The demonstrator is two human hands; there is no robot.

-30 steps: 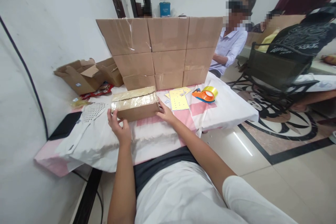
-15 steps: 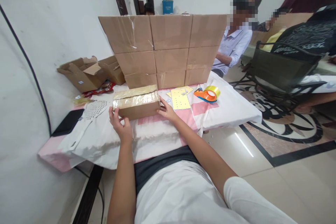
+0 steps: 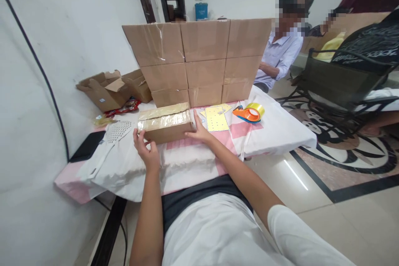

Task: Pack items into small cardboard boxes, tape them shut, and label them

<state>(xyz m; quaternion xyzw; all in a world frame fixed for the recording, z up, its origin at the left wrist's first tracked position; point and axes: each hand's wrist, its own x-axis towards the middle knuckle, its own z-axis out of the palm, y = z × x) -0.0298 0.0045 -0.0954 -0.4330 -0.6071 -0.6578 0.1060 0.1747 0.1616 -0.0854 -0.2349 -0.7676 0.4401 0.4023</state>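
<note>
A small brown cardboard box (image 3: 166,126), its top sealed with shiny clear tape, lies on the white and pink tablecloth (image 3: 193,160) in front of me. My left hand (image 3: 146,149) grips the box's near left corner. My right hand (image 3: 198,131) lies against its right end with fingers spread. Behind it stands a wall of stacked taped cartons (image 3: 199,60), three wide and three high.
An orange tape dispenser (image 3: 249,112) and a yellow sticker sheet (image 3: 215,118) lie to the right of the box. Opened cartons (image 3: 107,90) and a red wrapper (image 3: 122,107) sit at the back left, a black pad (image 3: 87,145) at the left edge. People sit beyond the table at the right.
The view has shifted slightly. My hands stay on the box's two ends, with the right hand's fingers spread a little further up its end.
</note>
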